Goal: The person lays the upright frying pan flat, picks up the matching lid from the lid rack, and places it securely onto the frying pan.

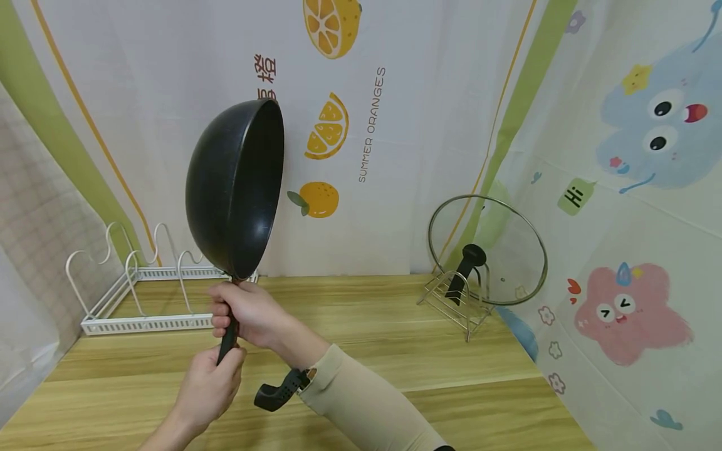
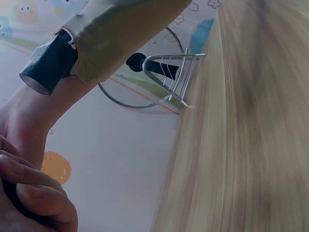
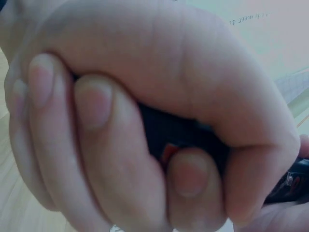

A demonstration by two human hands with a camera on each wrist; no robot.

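Observation:
Both hands grip the dark handle [image 1: 228, 344] of a deep black wok [image 1: 217, 181], raised above the table in the head view. The wok stands on its side, handle down, its opening turned to the right. My right hand [image 1: 251, 313] wraps the handle just below the bowl; in the right wrist view its curled fingers [image 3: 120, 159] cover most of the grip. Lower down, my left hand [image 1: 210, 385] holds the handle's end with the thumb along it. The left wrist view shows curled fingers [image 2: 43, 198] around the dark handle at the lower left.
A white rack [image 1: 152, 324] with tall wire loops stands at the back left, partly behind the wok. At the back right, a glass lid [image 1: 544, 250] with a black handle leans in a metal wire stand [image 1: 467, 326]. Printed curtains surround the wooden table [image 1: 350, 351].

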